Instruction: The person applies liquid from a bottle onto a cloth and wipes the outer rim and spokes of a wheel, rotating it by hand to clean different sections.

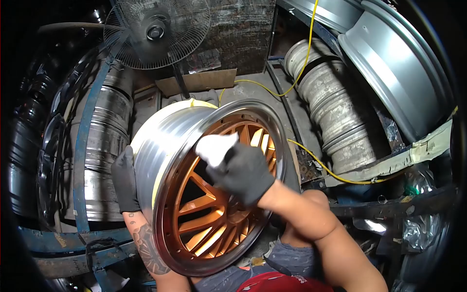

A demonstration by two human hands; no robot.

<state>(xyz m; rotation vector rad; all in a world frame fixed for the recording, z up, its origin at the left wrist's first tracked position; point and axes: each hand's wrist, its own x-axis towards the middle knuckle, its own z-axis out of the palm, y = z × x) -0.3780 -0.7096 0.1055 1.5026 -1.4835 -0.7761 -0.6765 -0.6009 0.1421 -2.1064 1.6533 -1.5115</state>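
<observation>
A car wheel rim (pixel 165 127) with a polished silver barrel and lip and copper-gold spokes (pixel 200 205) stands tilted in front of me, its face turned toward my right. My left hand (pixel 125 179), in a dark glove, holds the barrel from the left side, palm against the metal. In front of the spokes, my right hand (pixel 245 173), also dark-gloved, is closed on a bunched white cloth (pixel 216 147). The cloth is close to the inner side of the lip; whether it touches cannot be made out. A pale yellow band runs around the barrel's back edge.
A fan (pixel 155 33) stands at the back left. Stacked rims lie on the left (pixel 104 146) and right (pixel 335 104), beside blue metal frames (pixel 90 131). A large silver rim (pixel 396 63) sits upper right. A yellow cord (pixel 316 163) trails behind the wheel.
</observation>
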